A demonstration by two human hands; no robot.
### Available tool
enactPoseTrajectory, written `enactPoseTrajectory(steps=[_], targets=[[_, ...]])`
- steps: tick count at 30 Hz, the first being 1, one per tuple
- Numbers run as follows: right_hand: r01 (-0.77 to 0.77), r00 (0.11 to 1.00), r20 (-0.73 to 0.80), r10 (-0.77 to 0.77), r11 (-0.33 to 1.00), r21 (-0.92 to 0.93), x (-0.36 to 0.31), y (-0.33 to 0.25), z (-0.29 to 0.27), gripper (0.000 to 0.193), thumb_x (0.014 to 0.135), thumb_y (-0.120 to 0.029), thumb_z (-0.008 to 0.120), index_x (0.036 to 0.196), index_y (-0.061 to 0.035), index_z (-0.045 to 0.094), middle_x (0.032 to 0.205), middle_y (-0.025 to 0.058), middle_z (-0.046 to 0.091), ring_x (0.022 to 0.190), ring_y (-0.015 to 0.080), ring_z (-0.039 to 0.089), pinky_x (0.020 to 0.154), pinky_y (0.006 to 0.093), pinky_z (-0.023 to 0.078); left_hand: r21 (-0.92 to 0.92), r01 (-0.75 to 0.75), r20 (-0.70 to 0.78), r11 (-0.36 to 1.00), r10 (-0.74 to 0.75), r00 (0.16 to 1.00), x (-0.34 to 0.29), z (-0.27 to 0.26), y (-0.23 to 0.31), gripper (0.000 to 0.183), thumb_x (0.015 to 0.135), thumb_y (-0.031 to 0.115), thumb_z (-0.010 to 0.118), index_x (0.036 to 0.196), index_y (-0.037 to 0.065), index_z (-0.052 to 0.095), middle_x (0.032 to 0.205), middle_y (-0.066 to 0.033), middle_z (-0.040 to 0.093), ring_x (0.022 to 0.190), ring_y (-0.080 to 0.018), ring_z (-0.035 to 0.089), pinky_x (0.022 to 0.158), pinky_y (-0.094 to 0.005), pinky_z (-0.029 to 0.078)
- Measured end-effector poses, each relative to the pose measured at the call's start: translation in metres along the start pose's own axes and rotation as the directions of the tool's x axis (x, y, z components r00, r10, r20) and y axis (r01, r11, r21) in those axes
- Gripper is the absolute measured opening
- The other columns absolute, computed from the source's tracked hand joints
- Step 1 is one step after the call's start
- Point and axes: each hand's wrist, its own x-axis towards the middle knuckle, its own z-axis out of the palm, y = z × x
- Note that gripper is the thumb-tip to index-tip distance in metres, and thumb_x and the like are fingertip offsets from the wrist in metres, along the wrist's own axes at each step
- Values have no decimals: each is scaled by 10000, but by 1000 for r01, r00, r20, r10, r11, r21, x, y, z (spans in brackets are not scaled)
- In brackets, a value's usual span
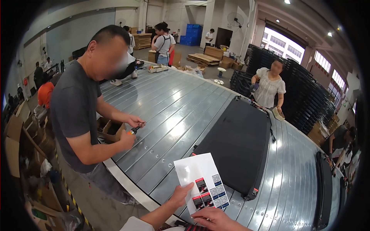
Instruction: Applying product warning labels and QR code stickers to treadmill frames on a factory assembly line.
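Observation:
A white sheet of small stickers is held over the near edge of a long ribbed grey metal table. My left hand grips the sheet at its lower left edge. At the sheet's bottom my right hand has its fingers touching the row of stickers in red, black and blue. A flat black panel lies on the table just beyond the sheet.
A person in a dark grey shirt stands at the table's left edge holding a small tool next to an open cardboard box. A person in a white blouse works at the far side. Stacked black panels stand behind.

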Motion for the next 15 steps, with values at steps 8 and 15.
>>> enactPoseTrajectory(steps=[8, 15], targets=[[237, 958, -271, -90, 781, 578, 22, -73, -26, 426, 816, -173, 552, 1184, 4, 430, 994, 105, 584, 925, 171, 551, 802, 290, 423, -203, 346, 164, 916, -317, 934, 30, -59, -38, 363, 801, 188, 602, 1084, -21, 513, 1019, -103, 580, 887, -236, 578, 797, -371, 461], [373, 850, 96, -519, 719, 586, 7, -104, 2, 397, 842, -256, 522, 1146, -3, 494, 1188, 196, 466, 1085, 333, 462, 890, 372, 372, -184, 461, 162, 868, -436, 885, 18, -55, -79, 361, 827, 206, 559, 1125, 16, 489, 1057, -122, 560, 935, -261, 559, 831, -431, 444]])
